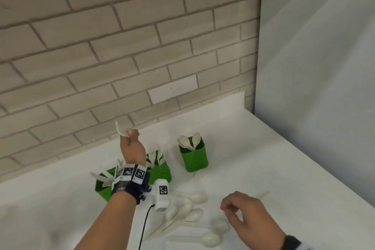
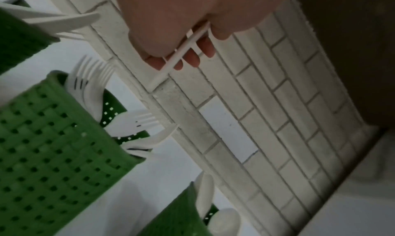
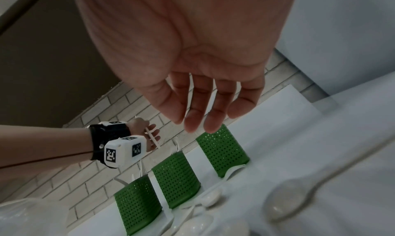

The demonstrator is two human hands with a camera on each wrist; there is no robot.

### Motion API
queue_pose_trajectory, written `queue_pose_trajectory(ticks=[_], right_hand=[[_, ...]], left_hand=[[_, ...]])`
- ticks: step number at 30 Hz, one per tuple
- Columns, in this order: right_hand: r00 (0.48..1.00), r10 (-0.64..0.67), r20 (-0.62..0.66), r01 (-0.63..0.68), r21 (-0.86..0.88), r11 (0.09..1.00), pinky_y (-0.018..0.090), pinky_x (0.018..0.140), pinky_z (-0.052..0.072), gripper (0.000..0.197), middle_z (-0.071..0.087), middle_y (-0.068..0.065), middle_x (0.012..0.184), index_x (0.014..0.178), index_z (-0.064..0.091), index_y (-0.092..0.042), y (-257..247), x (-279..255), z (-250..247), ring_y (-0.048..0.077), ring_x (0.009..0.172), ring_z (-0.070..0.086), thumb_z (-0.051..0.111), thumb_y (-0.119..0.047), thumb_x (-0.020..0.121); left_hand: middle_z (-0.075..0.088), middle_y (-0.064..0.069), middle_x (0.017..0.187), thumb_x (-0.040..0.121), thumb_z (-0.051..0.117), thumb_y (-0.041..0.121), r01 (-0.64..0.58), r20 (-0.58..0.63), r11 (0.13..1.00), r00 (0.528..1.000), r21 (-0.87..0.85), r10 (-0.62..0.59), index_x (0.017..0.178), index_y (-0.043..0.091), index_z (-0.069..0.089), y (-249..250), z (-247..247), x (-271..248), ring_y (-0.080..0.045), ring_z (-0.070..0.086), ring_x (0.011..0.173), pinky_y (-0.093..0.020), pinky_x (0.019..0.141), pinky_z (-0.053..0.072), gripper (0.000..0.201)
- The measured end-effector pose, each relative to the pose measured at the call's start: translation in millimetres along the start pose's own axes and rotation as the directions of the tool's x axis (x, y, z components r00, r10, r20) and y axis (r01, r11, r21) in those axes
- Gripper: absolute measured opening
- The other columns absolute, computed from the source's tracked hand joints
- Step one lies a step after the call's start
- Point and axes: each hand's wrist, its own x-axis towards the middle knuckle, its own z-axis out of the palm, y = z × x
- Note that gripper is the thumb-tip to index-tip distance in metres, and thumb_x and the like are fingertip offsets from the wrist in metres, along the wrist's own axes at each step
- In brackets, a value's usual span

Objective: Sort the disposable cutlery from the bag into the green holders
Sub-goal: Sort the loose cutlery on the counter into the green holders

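A white plastic utensil [image 1: 121, 129] is held raised in the left hand [image 1: 132, 146], above the green holders at the back of the countertop [image 1: 263, 158].

Its handle is gripped by curled fingers [image 2: 193, 58]; its type cannot be told. The right hand [image 1: 249, 217], fingers loosely curled and holding nothing, is hovered over loose spoons [image 1: 194, 215] near the front edge. Knives are seen in the left holder [image 1: 102, 189], forks in the middle holder [image 1: 160, 172], spoons in the right holder [image 1: 195, 160].
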Motion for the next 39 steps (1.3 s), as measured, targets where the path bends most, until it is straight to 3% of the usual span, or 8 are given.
queue_pose_trajectory(ticks=[4,9,15,21,27,31,35,39], right_hand=[[0.999,-0.037,0.027,0.037,0.011,0.999,0.018,0.078,0.048,0.015,0.061,-0.017,0.084,0.088,0.065,-0.030,-10,34,0,0.005,0.083,0.059,0.055,-0.019,0.085],[0.993,0.084,0.079,-0.075,-0.116,0.990,0.021,0.085,0.048,0.021,0.066,-0.006,0.100,0.101,0.068,-0.022,12,84,8,0.011,0.091,0.060,0.052,-0.013,0.090],[0.968,0.093,0.235,0.033,-0.482,0.875,0.039,0.094,0.046,0.046,0.058,0.005,0.126,0.130,0.058,-0.028,34,143,35,0.029,0.112,0.054,0.048,-0.006,0.090],[0.948,0.006,0.317,0.226,-0.688,0.690,0.042,0.093,0.042,0.054,0.058,0.000,0.127,0.128,0.055,-0.023,32,156,56,0.030,0.119,0.045,0.047,0.003,0.081],[0.923,0.034,0.383,0.277,-0.725,0.630,0.038,0.089,0.042,0.036,0.060,0.007,0.117,0.115,0.059,-0.015,24,157,64,0.028,0.110,0.056,0.047,0.001,0.085],[0.948,0.049,0.314,0.166,-0.621,0.766,0.034,0.083,0.051,0.028,0.061,0.010,0.111,0.112,0.064,-0.013,14,150,51,0.029,0.100,0.061,0.046,-0.008,0.091],[0.994,-0.054,0.097,0.088,-0.393,0.915,0.027,0.074,0.045,0.014,0.060,0.004,0.090,0.096,0.070,-0.013,-8,135,26,0.023,0.087,0.062,0.056,-0.014,0.092],[0.996,-0.028,-0.082,0.032,0.048,0.998,0.013,0.057,0.052,0.008,0.071,0.000,0.073,0.095,0.067,-0.016,-59,120,2,0.006,0.059,0.069,0.061,-0.012,0.093]], left_hand=[[0.058,-0.009,0.098,0.101,0.048,0.021,0.012,0.075,0.991,0.997,0.137,-0.022,0.095,0.008,0.052,-24,0,5,-0.021,0.052,0.093,-0.031,0.086,0.035,0.015],[0.061,-0.005,0.100,0.095,0.059,0.012,-0.035,0.081,0.974,0.997,0.226,0.017,0.116,0.006,0.052,-35,-12,-1,-0.016,0.058,0.081,-0.031,0.085,0.048,0.023],[0.060,-0.005,0.123,0.097,0.055,0.017,-0.126,0.085,0.922,0.991,0.365,0.102,0.116,0.014,0.056,-16,-38,-6,-0.022,0.055,0.116,-0.032,0.095,0.042,0.019],[0.064,-0.002,0.108,0.101,0.050,0.017,-0.194,0.189,0.925,0.972,0.326,0.138,0.109,0.011,0.059,3,-108,-76,-0.008,0.059,0.093,-0.006,0.073,0.040,0.014],[0.067,0.012,0.100,0.089,0.055,0.033,-0.036,0.198,0.935,0.979,0.353,-0.037,0.098,0.027,0.065,-33,-197,-149,-0.013,0.062,0.101,-0.042,0.086,0.053,0.014],[0.070,0.004,0.094,0.082,0.051,0.034,0.001,0.184,0.944,0.981,0.329,-0.065,0.089,0.033,0.067,-32,-229,-168,-0.015,0.064,0.095,-0.033,0.076,0.054,0.017],[0.072,0.002,0.090,0.081,0.050,0.034,0.038,0.163,0.950,0.982,0.310,-0.092,0.085,0.033,0.068,-30,-240,-180,-0.015,0.067,0.090,-0.032,0.074,0.055,0.018],[0.071,0.004,0.086,0.081,0.050,0.034,0.072,0.168,0.955,0.978,0.287,-0.124,0.083,0.033,0.067,-33,-239,-189,-0.014,0.068,0.086,-0.039,0.075,0.056,0.018]])
